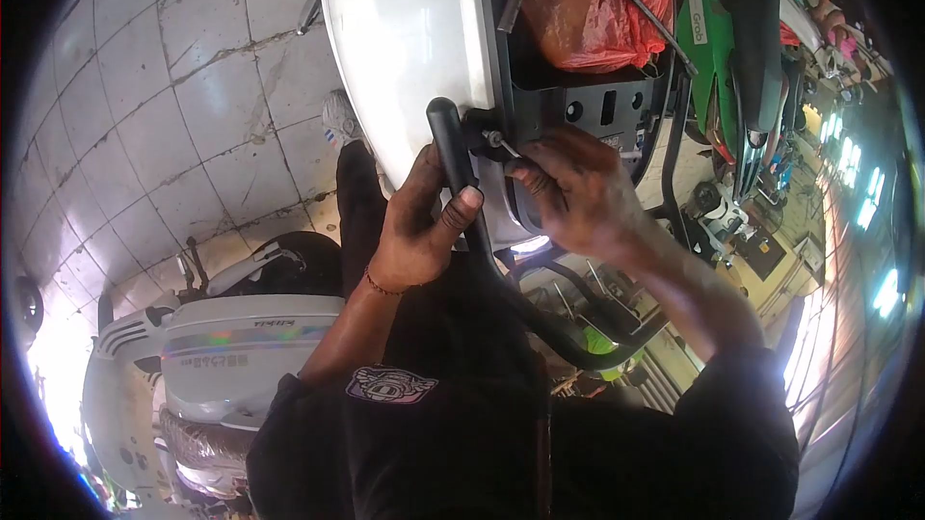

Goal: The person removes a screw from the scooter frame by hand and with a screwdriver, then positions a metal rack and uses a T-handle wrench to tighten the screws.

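Note:
My left hand (pixel 421 221) is wrapped round the black grab rail (pixel 453 149) at the tail of a white scooter (pixel 405 28), thumb across its near side. Just right of the rail's end, my right hand (pixel 583 192) pinches a slim silver bolt (pixel 509 147) between thumb and fingers. The bolt's thicker end meets the black bracket (pixel 477 125) beside the white body panel; how far it sits in the hole cannot be seen. Dark grime covers the fingers of both hands.
A red plastic bag (pixel 607 28) lies in the scooter's open seat area with black strips across it. Another white scooter (pixel 251 346) stands lower left on the tiled floor (pixel 193 86). A green motorbike (pixel 708 57) is parked at right.

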A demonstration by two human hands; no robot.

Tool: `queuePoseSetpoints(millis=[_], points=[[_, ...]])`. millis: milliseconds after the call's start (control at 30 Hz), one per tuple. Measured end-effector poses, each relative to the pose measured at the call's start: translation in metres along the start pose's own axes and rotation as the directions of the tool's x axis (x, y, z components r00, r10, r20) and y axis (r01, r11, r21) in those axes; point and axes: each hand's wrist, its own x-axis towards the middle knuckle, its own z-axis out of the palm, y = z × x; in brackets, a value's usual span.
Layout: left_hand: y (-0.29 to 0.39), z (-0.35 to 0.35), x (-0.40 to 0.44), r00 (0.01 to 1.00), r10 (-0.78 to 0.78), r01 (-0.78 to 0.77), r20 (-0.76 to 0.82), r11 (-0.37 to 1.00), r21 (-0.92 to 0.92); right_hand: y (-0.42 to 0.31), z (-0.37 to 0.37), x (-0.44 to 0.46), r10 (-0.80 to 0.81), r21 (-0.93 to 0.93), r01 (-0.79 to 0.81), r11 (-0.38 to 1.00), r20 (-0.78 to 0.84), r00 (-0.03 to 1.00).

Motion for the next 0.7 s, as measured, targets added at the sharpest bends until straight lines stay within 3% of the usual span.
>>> queuePoseSetpoints(millis=[67,167,233,267,333,467,533,667,700], points=[[0.001,0.001,0.000,1.000,0.007,-0.007,-0.005,1.000,-0.004,0.003,-0.008,0.004,0.024,-0.019,-0.023,1.000,0.070,0.997],[0.001,0.001,0.001,1.000,0.017,-0.017,-0.001,1.000,-0.001,0.014,-0.017,0.014,-0.066,-0.091,0.086,0.992,0.204,0.977],[0.000,0.001,0.000,1.000,0.017,-0.017,0.000,1.000,0.006,0.019,-0.027,0.024,-0.312,-0.220,0.359,0.907,0.221,0.924],[0.000,0.002,0.000,1.000,0.022,-0.022,0.002,1.000,-0.013,0.021,-0.031,0.033,-0.313,-0.220,0.359,0.907,0.219,0.924],[0.000,0.001,0.001,1.000,0.030,-0.030,0.006,0.999,-0.031,0.024,-0.038,0.050,-0.330,-0.166,0.457,0.874,0.489,0.807],[0.003,0.000,0.002,1.000,-0.011,0.011,0.019,1.000,0.005,0.025,-0.041,0.067,-0.395,-0.074,0.502,0.862,0.520,0.757],[0.002,0.001,-0.001,0.997,-0.070,0.071,0.019,0.997,-0.012,0.023,-0.041,0.074,-0.502,-0.138,0.705,0.695,0.609,0.614],[-0.006,0.002,0.001,0.999,0.052,-0.052,-0.010,0.999,0.006,0.023,-0.039,0.081,-0.482,-0.118,0.694,0.710,0.638,0.601],[-0.006,0.002,0.002,0.996,0.091,-0.091,-0.011,0.996,0.023,0.025,-0.039,0.081,-0.390,-0.113,0.611,0.784,0.677,0.625]])
